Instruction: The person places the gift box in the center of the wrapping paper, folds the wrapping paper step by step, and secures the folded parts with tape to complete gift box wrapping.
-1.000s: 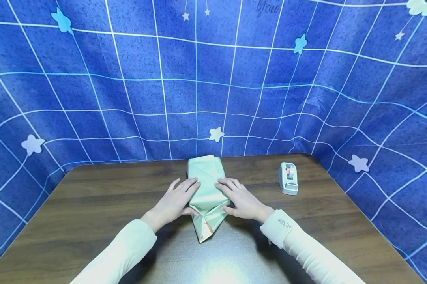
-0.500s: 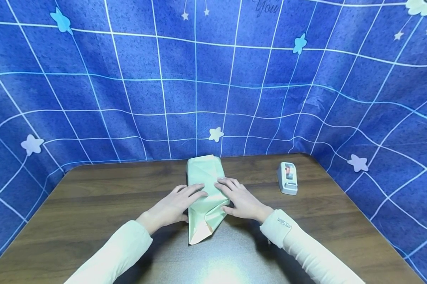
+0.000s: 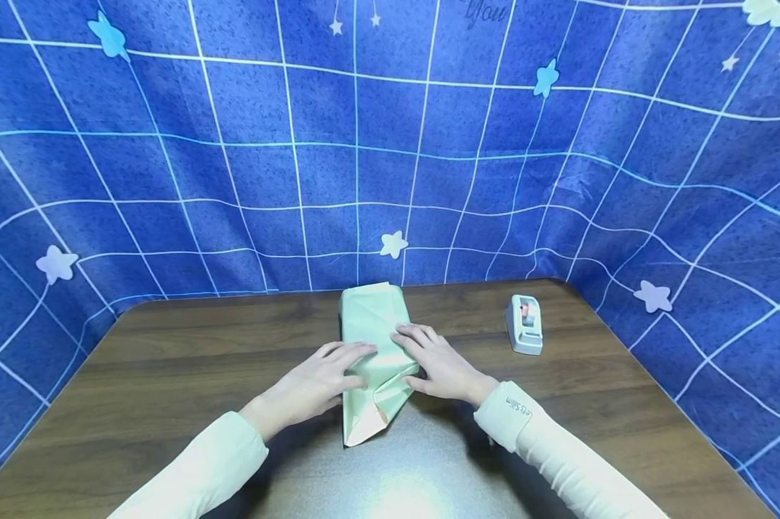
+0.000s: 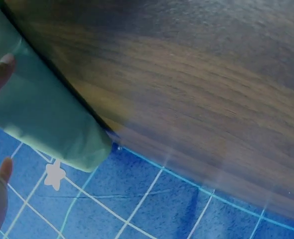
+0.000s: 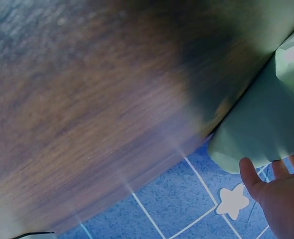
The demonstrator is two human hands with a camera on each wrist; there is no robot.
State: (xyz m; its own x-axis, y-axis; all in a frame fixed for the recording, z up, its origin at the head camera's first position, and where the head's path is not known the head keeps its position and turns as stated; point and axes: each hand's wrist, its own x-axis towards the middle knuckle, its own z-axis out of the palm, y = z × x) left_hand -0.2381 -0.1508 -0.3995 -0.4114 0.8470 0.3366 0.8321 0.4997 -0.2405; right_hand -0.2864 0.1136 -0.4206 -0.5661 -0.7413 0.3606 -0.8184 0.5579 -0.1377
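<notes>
A box-shaped parcel wrapped in pale green paper [image 3: 372, 313] lies on the table in the head view, its long side pointing away from me. At its near end the paper narrows into a creased flap [image 3: 365, 424] with a pale inner side showing. My left hand [image 3: 321, 378] rests on the parcel's left side, fingers over the top and thumb at the side. My right hand [image 3: 438, 364] lies on the right side, fingertips on the upper face and thumb lower down. In the wrist views the green side walls [image 4: 52, 114] show beside the fingers, which are partly cut off.
A pale blue tape dispenser [image 3: 526, 333] stands on the wooden table [image 3: 202, 346], to the right of the parcel. Behind the table hangs a blue curtain [image 3: 254, 173] with white lines and stars, reaching round both sides.
My left hand slid over the parcel's left edge, then drew slightly back and toward me. The near flap swung left and its pale inner side opened out. My right hand stayed in place.
</notes>
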